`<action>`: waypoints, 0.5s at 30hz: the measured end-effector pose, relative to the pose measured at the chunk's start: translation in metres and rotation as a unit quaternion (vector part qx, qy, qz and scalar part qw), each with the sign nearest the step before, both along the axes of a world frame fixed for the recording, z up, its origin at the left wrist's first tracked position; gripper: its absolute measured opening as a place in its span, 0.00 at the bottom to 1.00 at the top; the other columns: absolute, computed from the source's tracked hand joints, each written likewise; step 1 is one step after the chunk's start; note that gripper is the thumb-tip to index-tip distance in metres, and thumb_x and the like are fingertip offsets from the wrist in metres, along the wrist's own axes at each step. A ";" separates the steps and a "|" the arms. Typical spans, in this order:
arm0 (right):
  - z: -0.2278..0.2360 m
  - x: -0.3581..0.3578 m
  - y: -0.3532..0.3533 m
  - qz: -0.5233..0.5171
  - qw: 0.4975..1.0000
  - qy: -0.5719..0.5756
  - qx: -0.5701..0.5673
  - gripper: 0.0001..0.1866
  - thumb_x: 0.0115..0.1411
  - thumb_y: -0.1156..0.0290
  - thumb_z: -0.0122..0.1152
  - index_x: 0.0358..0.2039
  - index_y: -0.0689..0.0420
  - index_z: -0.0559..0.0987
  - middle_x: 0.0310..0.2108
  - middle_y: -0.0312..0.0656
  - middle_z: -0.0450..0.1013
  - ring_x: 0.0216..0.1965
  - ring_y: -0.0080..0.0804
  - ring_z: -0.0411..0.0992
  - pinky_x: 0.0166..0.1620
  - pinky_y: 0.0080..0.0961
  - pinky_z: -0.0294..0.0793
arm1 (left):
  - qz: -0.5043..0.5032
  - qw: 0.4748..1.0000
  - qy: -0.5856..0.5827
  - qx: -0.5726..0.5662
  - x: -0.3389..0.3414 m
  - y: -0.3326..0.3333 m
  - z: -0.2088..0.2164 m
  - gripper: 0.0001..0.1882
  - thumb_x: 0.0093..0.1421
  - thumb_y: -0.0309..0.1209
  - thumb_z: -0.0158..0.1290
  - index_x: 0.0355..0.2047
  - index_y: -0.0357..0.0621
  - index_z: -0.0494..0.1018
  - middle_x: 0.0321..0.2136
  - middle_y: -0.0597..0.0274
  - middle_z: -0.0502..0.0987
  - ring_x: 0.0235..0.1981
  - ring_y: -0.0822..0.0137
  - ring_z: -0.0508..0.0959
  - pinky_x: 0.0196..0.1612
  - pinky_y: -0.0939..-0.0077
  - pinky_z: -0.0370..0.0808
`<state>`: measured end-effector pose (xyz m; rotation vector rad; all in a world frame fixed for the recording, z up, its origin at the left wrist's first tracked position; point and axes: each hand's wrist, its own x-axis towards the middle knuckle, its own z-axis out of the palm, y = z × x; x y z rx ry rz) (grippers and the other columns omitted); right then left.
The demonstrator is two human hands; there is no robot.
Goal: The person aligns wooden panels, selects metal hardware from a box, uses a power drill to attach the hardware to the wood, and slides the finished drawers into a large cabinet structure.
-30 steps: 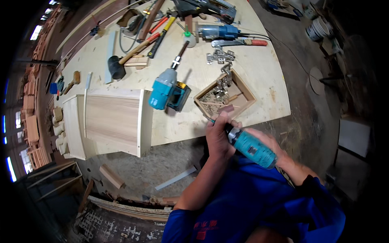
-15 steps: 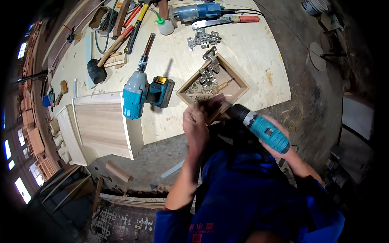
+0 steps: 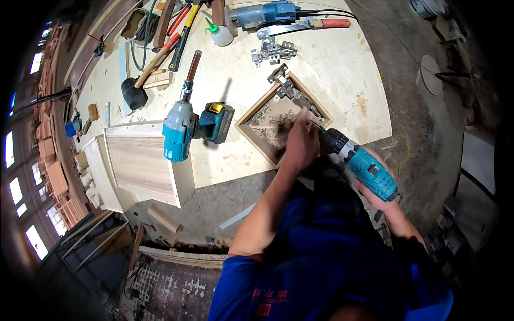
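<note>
My right hand (image 3: 378, 182) is closed around the grip of a teal cordless drill (image 3: 373, 174), its black chuck (image 3: 337, 140) and thin bit pointing up and left toward the tray. Over the right part of a shallow wooden tray (image 3: 258, 109), my left hand (image 3: 302, 142) reaches close to the bit's tip. Its fingers are blurred, so what they hold, if anything, cannot be made out. Inside the tray lie loose screws (image 3: 270, 120), with metal cabinet hinges (image 3: 289, 88) along its upper right side. The left hand hides part of the tray's contents.
Left of the tray, a teal impact driver (image 3: 179, 131) rests on the pale table (image 3: 353, 80). A wooden drawer-like box (image 3: 140, 156) sits at the near left edge. Farther back are more hinges (image 3: 273, 52), a handsaw (image 3: 308, 27), a blue power tool (image 3: 262, 14), a bottle (image 3: 220, 35) and a mallet (image 3: 134, 93).
My left hand has moved from the tray's near corner to its right part, beside the drill bit. The drill has shifted slightly right. The wooden-handled tool in the tray no longer shows.
</note>
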<state>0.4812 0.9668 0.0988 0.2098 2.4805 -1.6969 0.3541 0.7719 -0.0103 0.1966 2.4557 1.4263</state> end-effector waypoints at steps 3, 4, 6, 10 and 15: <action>-0.004 0.000 0.006 -0.001 1.000 0.012 -0.003 0.33 0.52 0.82 0.64 0.61 0.65 0.70 0.54 0.48 0.74 0.53 0.35 0.74 0.57 0.30 0.72 | -0.037 0.999 0.002 -0.039 0.005 -0.029 0.015 0.16 0.59 0.22 0.50 0.48 0.33 0.75 0.44 0.44 0.80 0.44 0.46 0.80 0.47 0.59 0.77; -0.005 0.000 0.008 0.001 1.000 0.015 0.009 0.34 0.51 0.82 0.64 0.61 0.65 0.70 0.54 0.48 0.74 0.53 0.35 0.75 0.57 0.30 0.72 | -0.025 0.998 0.049 -0.023 0.007 -0.044 0.012 0.15 0.59 0.22 0.50 0.46 0.35 0.76 0.42 0.46 0.81 0.43 0.45 0.80 0.46 0.58 0.78; -0.007 -0.002 0.011 0.007 0.999 0.022 0.031 0.34 0.51 0.83 0.64 0.61 0.65 0.70 0.54 0.48 0.74 0.53 0.35 0.75 0.57 0.30 0.72 | -0.022 0.990 0.105 -0.095 0.000 -0.073 0.010 0.13 0.58 0.22 0.50 0.43 0.36 0.78 0.39 0.46 0.82 0.41 0.45 0.81 0.45 0.57 0.78; -0.010 -0.012 0.009 0.013 0.998 0.059 0.011 0.34 0.51 0.83 0.64 0.61 0.65 0.69 0.54 0.48 0.75 0.52 0.37 0.76 0.56 0.30 0.73 | -0.082 0.928 0.059 -0.359 -0.024 -0.087 0.018 0.12 0.55 0.25 0.54 0.39 0.32 0.76 0.37 0.38 0.81 0.42 0.46 0.81 0.45 0.59 0.79; -0.014 -0.012 0.009 0.035 0.996 0.079 0.016 0.35 0.50 0.81 0.66 0.61 0.64 0.69 0.53 0.49 0.75 0.51 0.41 0.77 0.54 0.31 0.75 | -0.153 0.873 -0.118 -0.447 -0.053 -0.040 0.035 0.16 0.59 0.31 0.53 0.43 0.29 0.72 0.41 0.30 0.79 0.51 0.44 0.78 0.59 0.53 0.69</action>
